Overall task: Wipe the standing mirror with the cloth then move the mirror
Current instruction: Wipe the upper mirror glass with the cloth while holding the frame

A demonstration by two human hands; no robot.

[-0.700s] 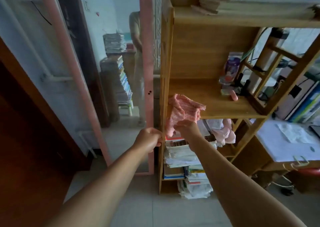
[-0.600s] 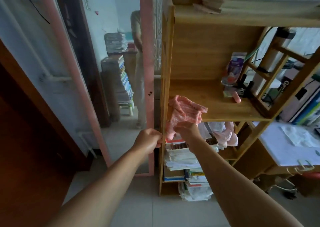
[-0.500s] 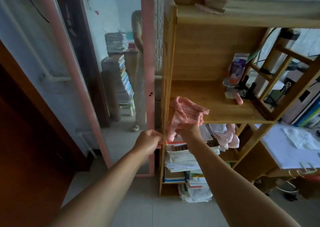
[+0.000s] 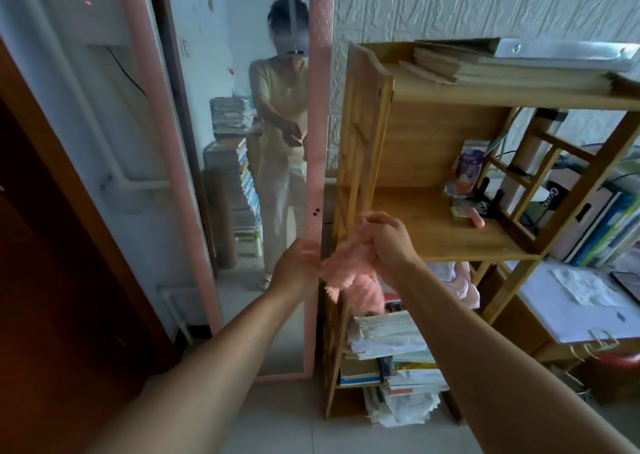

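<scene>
Mirror: the tall standing mirror with a pink frame [image 4: 317, 163] stands upright on the floor, just beside the wooden bookshelf [image 4: 363, 163]
Cloth: the fluffy pink cloth [image 4: 356, 280] hangs between both hands, in front of the shelf's left post
Right hand: the right hand [image 4: 384, 240] curls tight around the top of the cloth
Left hand: the left hand [image 4: 298, 266] is at the mirror's right edge; its fingers curl, touching the cloth; blurred, so what it grips cannot be told

Both arms reach forward, the left hand [image 4: 297, 266] and right hand [image 4: 388, 237] curled, nearly meeting.
</scene>
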